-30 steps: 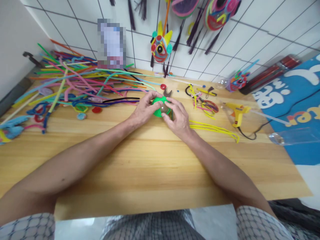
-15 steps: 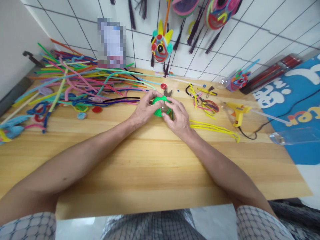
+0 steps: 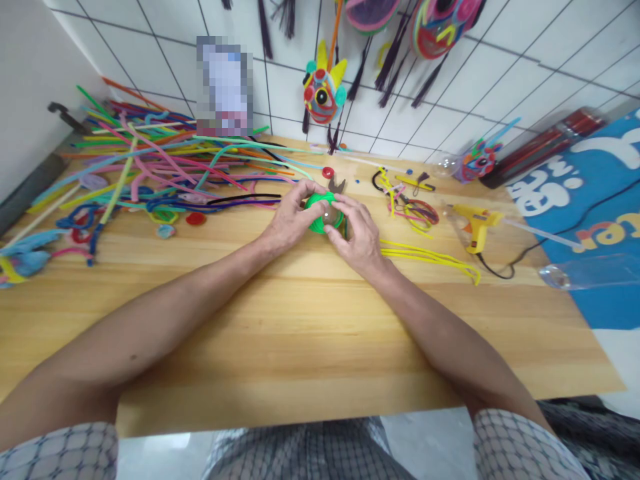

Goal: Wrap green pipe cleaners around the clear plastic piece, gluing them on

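Between my hands is a small round piece [image 3: 318,225], clear in the middle and ringed with green fuzzy coils like pipe cleaner. My left hand [image 3: 291,219] grips its left side with thumb and fingers. From the right, the fingers of my right hand [image 3: 361,239] are closed round the opposite rim. Its underside is hidden. Just beyond the fingertips the grey jaws of pliers or cutters [image 3: 337,185] stick out, the rest covered by my hands. A red ring [image 3: 328,172] lies behind them. Yellow pipe cleaners [image 3: 430,253] stretch out beside my right wrist.
Many coloured pipe cleaners [image 3: 165,160] are heaped at the left. On the right lie a yellow glue gun [image 3: 473,223] with its cord and a clear plastic bottle [image 3: 590,272]. A dark red cylinder [image 3: 545,147] leans nearby. A colourful mask ornament [image 3: 323,97] hangs against the tiled wall.
Both hands keep their hold on the green-ringed piece in almost the same place. The whole view has shifted very slightly.
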The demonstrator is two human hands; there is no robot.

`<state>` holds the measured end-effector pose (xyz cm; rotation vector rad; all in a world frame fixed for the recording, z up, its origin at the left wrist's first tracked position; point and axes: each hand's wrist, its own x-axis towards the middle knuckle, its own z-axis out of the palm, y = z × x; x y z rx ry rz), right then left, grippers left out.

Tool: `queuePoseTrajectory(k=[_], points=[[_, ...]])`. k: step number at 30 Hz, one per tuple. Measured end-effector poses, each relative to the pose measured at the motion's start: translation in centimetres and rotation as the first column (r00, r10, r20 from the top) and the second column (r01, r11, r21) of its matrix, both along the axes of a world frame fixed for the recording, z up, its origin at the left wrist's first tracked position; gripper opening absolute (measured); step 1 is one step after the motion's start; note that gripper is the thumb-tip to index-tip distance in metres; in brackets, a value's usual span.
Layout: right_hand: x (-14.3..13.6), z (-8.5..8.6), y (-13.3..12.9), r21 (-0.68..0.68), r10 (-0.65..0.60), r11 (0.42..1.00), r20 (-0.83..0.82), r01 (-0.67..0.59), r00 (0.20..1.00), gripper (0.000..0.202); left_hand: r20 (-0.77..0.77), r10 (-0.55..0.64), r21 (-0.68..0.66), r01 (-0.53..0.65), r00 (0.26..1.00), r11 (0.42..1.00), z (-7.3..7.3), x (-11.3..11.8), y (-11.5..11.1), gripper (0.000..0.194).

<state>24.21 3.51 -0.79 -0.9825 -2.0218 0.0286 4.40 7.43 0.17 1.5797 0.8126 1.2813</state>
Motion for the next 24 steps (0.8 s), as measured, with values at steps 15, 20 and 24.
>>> queuePoseTrajectory(k=[15,20,24], points=[[0.02,-0.23,-0.02,0.023,0.0,1.0,-0.019,0.0,1.0,0.039,0.011,0.036,0.041,-0.037,0.999,0.998,-0.52,0.36,0.1,0.023],[0.06,-0.22,0.0,-0.021,0.001,1.0,-0.018,-0.002,1.0,0.038,-0.002,0.05,0.035,-0.05,0.999,0.998,-0.52,0.36,0.09,0.025],[0.04,-0.25,0.01,-0.001,-0.009,1.0,-0.01,0.009,1.0,0.036,-0.006,0.042,0.04,-0.042,0.999,0.998,-0.52,0.27,0.11,0.026]])
